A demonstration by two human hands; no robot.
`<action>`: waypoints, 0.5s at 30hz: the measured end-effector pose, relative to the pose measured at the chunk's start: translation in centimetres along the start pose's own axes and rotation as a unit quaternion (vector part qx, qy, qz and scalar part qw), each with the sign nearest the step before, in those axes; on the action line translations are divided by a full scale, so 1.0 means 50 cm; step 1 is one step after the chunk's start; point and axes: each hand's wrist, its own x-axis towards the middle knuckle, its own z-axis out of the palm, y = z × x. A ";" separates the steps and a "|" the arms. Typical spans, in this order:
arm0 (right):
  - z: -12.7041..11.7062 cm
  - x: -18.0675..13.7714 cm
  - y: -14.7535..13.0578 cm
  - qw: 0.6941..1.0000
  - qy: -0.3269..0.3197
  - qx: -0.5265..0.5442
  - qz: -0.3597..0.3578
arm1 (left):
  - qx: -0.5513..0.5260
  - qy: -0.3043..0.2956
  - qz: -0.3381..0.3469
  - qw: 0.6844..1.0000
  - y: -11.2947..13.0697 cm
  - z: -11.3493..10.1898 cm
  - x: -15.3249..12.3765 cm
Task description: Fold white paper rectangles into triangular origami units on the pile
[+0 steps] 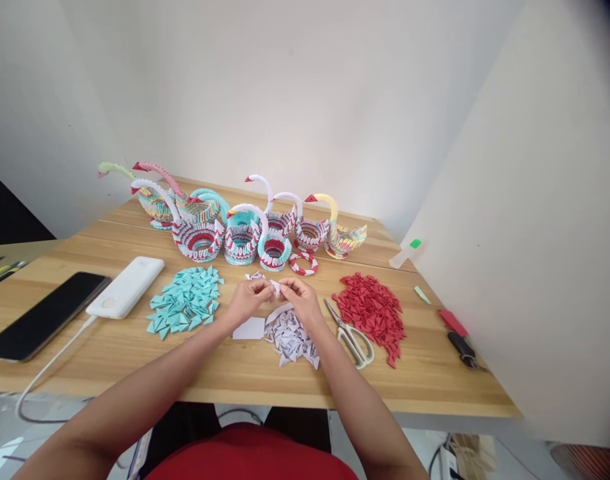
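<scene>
Between my two hands is a small piece of folded white paper (275, 288), pinched by the fingertips of both. My left hand (249, 297) is closed on its left side, and my right hand (301, 300) grips it from the right. Below them lies a pile of folded white paper triangles (291, 339), partly covered by my right hand and wrist. A flat white paper rectangle (249, 329) rests on the table just left of that pile. Just behind my left hand, a few more white folded pieces (255, 275) show.
Several paper swans (199, 240) stand along the back, beside a red and white paper ring (303, 264). Turquoise triangles (187, 300) lie left; scissors (352, 337) and red triangles (372, 310) lie right. A phone (45, 313) and a white power bank (125, 287) occupy the left side.
</scene>
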 end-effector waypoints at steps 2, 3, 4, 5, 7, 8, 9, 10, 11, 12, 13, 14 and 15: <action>0.000 0.000 0.001 1.000 0.001 0.023 0.011 | 0.004 -0.008 0.008 1.000 -0.003 -0.001 0.000; -0.001 0.000 0.002 0.999 -0.003 0.032 0.016 | 0.008 -0.010 0.013 1.000 -0.004 -0.002 0.000; -0.002 0.000 0.003 0.999 -0.010 0.039 0.020 | 0.011 -0.014 0.019 1.000 -0.006 -0.002 0.000; -0.003 0.000 0.004 0.998 -0.016 0.047 0.025 | 0.011 -0.018 0.025 0.999 -0.007 -0.003 0.000; -0.005 0.001 0.006 0.998 -0.020 0.058 0.034 | 0.000 -0.025 0.032 0.999 -0.007 -0.003 0.000; -0.006 0.001 0.006 0.997 -0.017 0.061 0.038 | -0.009 -0.026 0.034 0.999 -0.006 -0.003 0.000; -0.007 0.002 0.007 0.997 -0.013 0.064 0.041 | -0.019 -0.027 0.035 0.999 -0.005 -0.003 0.000; -0.007 0.003 0.008 0.997 -0.010 0.067 0.040 | -0.028 -0.025 0.036 0.999 -0.003 -0.003 0.000; -0.007 0.004 0.009 0.997 -0.007 0.071 0.038 | -0.036 -0.024 0.038 0.998 -0.001 -0.002 0.000; -0.007 0.004 0.010 0.997 -0.007 0.074 0.033 | -0.044 -0.023 0.038 0.998 0.001 -0.002 0.000; -0.007 0.005 0.010 0.997 -0.007 0.076 0.028 | -0.051 -0.023 0.038 0.998 0.003 -0.002 0.000; -0.006 0.004 0.009 0.997 -0.006 0.075 0.025 | -0.054 -0.024 0.038 0.998 0.005 -0.003 -0.001; -0.005 0.004 0.008 0.997 -0.005 0.073 0.023 | -0.054 -0.023 0.038 0.998 0.007 -0.003 -0.001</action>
